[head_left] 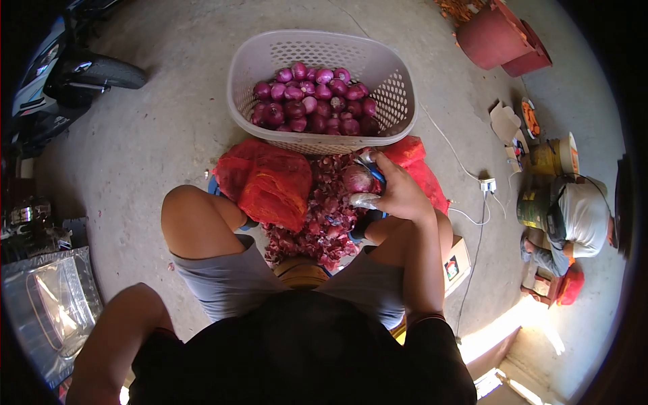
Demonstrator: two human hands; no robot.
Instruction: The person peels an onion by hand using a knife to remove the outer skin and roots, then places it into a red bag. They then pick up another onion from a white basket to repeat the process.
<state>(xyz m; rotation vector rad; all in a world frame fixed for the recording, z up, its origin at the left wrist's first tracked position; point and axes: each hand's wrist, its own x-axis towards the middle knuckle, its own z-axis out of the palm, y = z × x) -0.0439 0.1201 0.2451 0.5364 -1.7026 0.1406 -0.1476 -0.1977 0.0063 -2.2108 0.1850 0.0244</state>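
Observation:
My right hand (403,190) is closed around a red onion (358,179), pinching it between thumb and fingers whose tips have whitish wraps. A small blue piece, perhaps a tool's handle, shows in the same hand behind the onion. Loose purple onion skins (317,226) lie heaped below, between my legs. Just beyond stands a pale plastic basket (239,108) with many shiny red onions (322,91) inside. My left arm (125,331) bends down at the lower left, its hand outside the view.
Red mesh sacks (266,185) (426,177) flank the skins. A motorcycle wheel (108,71) is at left. White cables run across the floor to a power strip (487,184). Another person (584,216) sits at right near buckets (555,155); red tubs (491,37) stand at back right.

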